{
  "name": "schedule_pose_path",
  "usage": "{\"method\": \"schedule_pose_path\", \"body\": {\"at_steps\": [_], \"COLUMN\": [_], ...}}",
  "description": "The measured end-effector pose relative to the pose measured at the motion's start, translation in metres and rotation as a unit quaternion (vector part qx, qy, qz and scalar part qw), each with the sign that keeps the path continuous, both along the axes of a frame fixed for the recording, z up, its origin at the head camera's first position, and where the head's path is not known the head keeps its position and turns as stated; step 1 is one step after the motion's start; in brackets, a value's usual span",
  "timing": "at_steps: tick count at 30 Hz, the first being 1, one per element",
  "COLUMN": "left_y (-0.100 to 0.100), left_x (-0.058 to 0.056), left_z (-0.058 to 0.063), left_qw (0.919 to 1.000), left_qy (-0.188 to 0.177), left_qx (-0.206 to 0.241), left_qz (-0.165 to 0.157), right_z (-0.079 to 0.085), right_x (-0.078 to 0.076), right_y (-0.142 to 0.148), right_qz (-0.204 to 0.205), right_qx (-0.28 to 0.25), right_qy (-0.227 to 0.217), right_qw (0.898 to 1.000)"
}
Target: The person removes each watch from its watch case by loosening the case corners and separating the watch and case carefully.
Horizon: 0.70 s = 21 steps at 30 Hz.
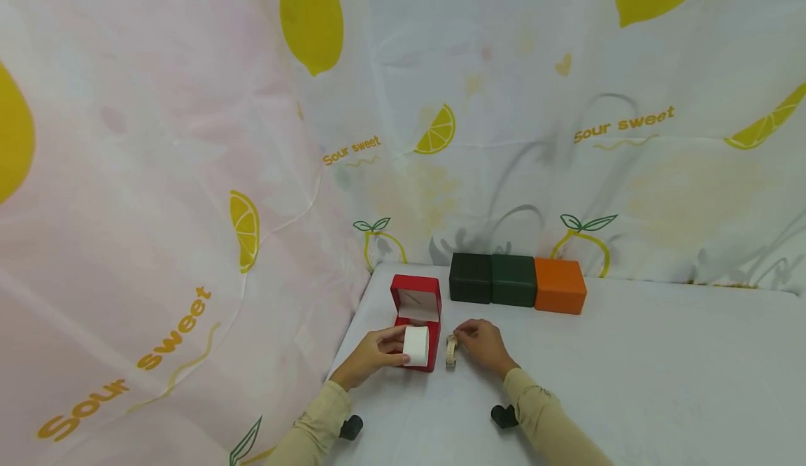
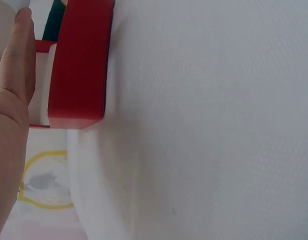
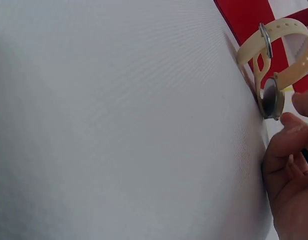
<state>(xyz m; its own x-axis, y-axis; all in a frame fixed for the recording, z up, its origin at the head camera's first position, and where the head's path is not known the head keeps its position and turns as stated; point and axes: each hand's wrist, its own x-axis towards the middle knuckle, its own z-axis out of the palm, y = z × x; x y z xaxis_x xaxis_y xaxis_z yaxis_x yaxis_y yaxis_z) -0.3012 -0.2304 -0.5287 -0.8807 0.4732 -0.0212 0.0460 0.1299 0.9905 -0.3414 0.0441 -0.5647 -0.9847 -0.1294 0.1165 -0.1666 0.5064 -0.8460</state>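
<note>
In the head view a red watch box (image 1: 417, 290) stands with its lid raised, showing a pale lining. My left hand (image 1: 376, 354) grips a white watch cushion (image 1: 415, 346) by its left side, over the box's lower half. Part of that hand (image 2: 14, 95) appears beside the red box (image 2: 81, 65) in the left wrist view. A cream-strapped wristwatch (image 1: 450, 351) lies on its edge just right of the box, its strap buckled into a loop. My right hand (image 1: 483, 344) is at the wristwatch (image 3: 272, 97), thumb and finger parted close to its case.
Black (image 1: 471, 278), dark green (image 1: 513, 280) and orange (image 1: 560, 285) boxes sit side by side at the back of the white-covered table (image 1: 661, 368). A lemon-patterned cloth (image 1: 504, 102) hangs behind and at the left. Black straps with small devices (image 1: 504, 417) are by the wrists.
</note>
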Motion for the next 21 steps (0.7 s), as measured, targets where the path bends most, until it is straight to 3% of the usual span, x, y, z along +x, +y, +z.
{"method": "schedule_pose_path", "body": {"at_steps": [5,8,13,21], "left_y": [0.0,-0.001,-0.001,-0.002], "left_x": [-0.001,-0.003,-0.008,-0.009], "left_z": [-0.002,-0.003,-0.003,0.0], "left_qw": [0.9999,0.9997,0.9993,0.9991], "left_qy": [0.002,0.0,0.0,0.002], "left_qx": [-0.012,-0.017,-0.028,-0.035], "left_qz": [0.006,0.015,0.025,0.025], "right_z": [0.008,0.02,0.04,0.049], "right_x": [0.004,0.009,0.018,0.028], "right_y": [-0.004,-0.009,-0.018,-0.029], "right_qz": [-0.023,-0.006,0.068,0.194], "right_qx": [-0.017,-0.038,-0.044,0.002], "right_qy": [0.039,0.088,0.143,0.108], "right_qw": [0.999,0.995,0.986,0.975]}}
